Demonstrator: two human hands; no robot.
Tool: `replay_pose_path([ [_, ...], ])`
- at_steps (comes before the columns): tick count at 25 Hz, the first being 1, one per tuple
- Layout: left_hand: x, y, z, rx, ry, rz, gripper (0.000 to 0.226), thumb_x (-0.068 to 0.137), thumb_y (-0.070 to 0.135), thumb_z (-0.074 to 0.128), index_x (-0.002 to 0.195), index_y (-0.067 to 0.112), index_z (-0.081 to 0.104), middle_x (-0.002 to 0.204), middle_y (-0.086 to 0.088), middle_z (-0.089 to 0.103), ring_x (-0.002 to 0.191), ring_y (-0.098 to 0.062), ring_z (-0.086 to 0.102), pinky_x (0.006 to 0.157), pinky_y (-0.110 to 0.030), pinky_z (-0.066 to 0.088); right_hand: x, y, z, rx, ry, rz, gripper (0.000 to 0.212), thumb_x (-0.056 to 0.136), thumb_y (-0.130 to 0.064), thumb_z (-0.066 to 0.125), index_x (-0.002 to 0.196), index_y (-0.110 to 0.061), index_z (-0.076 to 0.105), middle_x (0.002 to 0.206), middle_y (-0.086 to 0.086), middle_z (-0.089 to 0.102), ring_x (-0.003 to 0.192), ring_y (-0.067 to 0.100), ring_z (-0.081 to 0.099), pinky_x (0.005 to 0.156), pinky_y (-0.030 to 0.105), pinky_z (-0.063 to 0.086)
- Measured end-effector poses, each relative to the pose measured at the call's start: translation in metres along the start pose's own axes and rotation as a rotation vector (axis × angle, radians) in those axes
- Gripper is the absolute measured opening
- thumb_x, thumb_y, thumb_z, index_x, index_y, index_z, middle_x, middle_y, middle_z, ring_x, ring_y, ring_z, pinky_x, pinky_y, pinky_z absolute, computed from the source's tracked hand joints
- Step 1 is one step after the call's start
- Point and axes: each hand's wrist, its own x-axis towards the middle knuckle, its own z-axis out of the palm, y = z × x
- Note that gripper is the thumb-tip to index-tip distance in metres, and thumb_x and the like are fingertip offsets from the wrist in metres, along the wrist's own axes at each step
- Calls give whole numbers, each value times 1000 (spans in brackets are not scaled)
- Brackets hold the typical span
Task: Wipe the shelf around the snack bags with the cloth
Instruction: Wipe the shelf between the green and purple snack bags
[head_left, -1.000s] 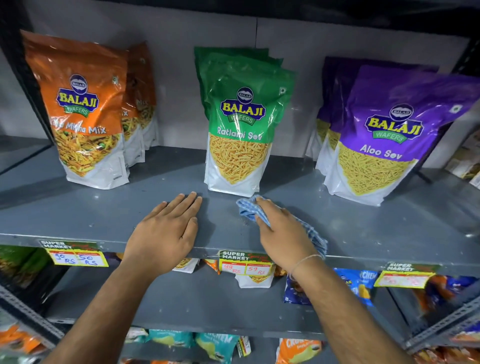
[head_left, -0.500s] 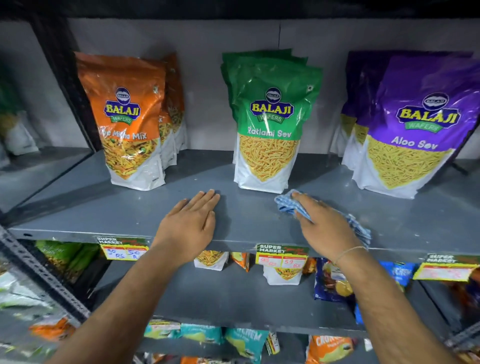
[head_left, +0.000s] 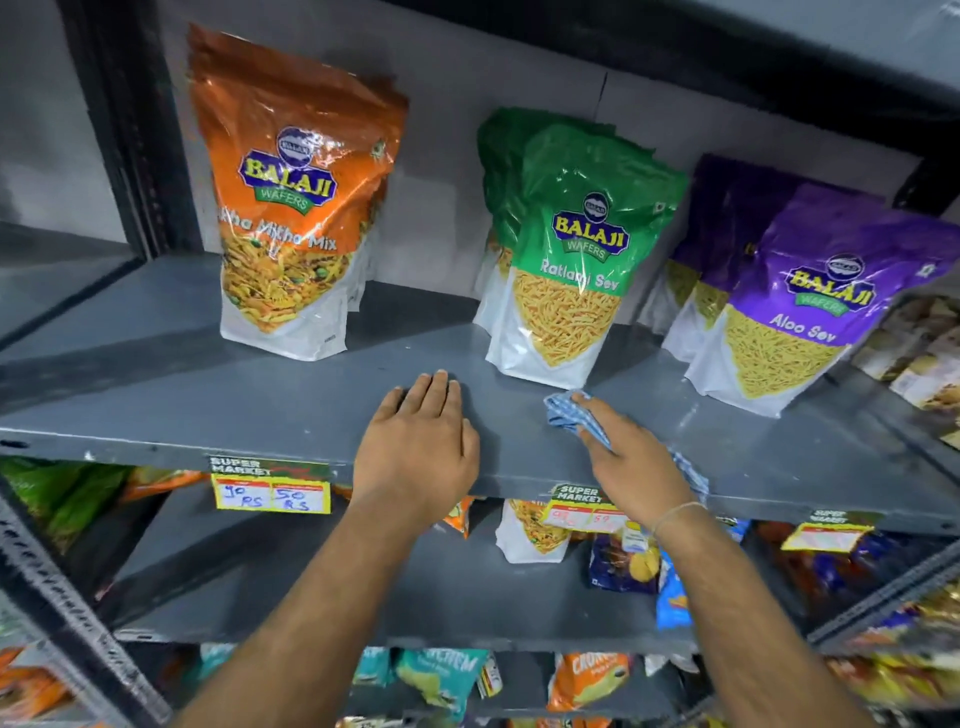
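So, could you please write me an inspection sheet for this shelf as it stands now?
Surface: grey metal shelf, bare along the front, scuffed at the edge.
Job's things: blue checked cloth bunched just in front of the green Ratlami Sev bags; orange mix bags at left and purple Aloo Sev bags at right, all upright.
Clutter: nothing seen on this shelf.
Hands: left hand flat on the shelf, empty; right hand pressing the cloth.
Cables: nothing seen.
Surroundings: price labels on the shelf edge; more snack packets on the lower shelves.
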Motion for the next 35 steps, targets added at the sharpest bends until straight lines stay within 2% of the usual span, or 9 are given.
replay_pose_path([
  [5, -2, 1, -3, 29, -15, -4, 85, 89, 44, -4, 160, 11, 28, 170, -6, 26, 158, -21, 21, 130, -43, 14, -10, -22, 10, 42, -54, -105, 46, 102, -24, 51, 145, -38, 46, 137, -1, 60, 125, 18, 56, 108, 31, 42],
  [8, -2, 2, -6, 57, -24, -7, 82, 91, 42, -3, 160, 11, 28, 170, -6, 26, 157, -20, 20, 130, -44, 9, -6, -23, -2, 73, -24, -117, 35, 101, -26, 49, 134, -39, 51, 117, 7, 70, 107, 27, 66, 95, 42, 53],
  [11, -1, 1, -5, 68, -27, -8, 77, 94, 42, 3, 161, 12, 27, 170, -5, 25, 158, -20, 18, 130, -44, 8, -2, -1, -37, 65, 107, -42, 25, 103, -22, 47, 124, -34, 55, 106, 8, 71, 97, 30, 67, 82, 40, 53],
  [15, -2, 2, -6, 46, -27, -29, 74, 96, 43, 5, 162, 15, 23, 171, -2, 21, 159, -18, 15, 130, -42, 11, -13, 20, -38, 19, 35, 52, 26, 104, -25, 46, 127, -34, 54, 116, 12, 68, 108, 35, 64, 90, 41, 49],
  [20, -4, 3, -9, 42, -32, -25, 72, 97, 42, 6, 162, 16, 22, 172, 0, 18, 159, -18, 12, 131, -41, 9, -2, -1, -4, -65, 35, -34, 45, 101, -19, 49, 145, -27, 45, 133, 14, 61, 121, 36, 57, 98, 40, 46],
  [26, 1, -4, -9, 30, -78, 9, 63, 104, 40, 14, 163, 18, 16, 173, 0, 12, 159, -17, 12, 129, -38, 9, -8, -22, 6, -61, 44, -114, 38, 99, -17, 50, 137, -23, 50, 126, 14, 64, 116, 38, 59, 95, 46, 49],
  [30, 2, -15, -13, 33, -101, 78, 71, 97, 47, 6, 164, 22, 15, 173, 1, 12, 159, -17, 12, 130, -38, 11, -6, -36, 19, -24, -27, -177, 39, 101, -23, 48, 139, -27, 49, 127, 11, 65, 115, 36, 60, 94, 45, 50],
  [33, -1, -16, -11, 32, -85, 93, 67, 102, 44, 9, 164, 19, 14, 173, 2, 12, 159, -14, 8, 130, -38, 7, -9, -36, 18, 11, -100, -208, 39, 102, -29, 47, 140, -37, 46, 122, 4, 68, 111, 28, 62, 91, 38, 50],
  [35, 1, -15, -11, 39, -89, 87, 61, 107, 40, 15, 164, 17, 12, 173, 2, 10, 160, -13, 5, 129, -38, 3, -28, -34, 12, 79, -159, -268, 36, 102, -28, 50, 137, -38, 50, 123, -8, 68, 112, 12, 62, 96, 29, 47],
])
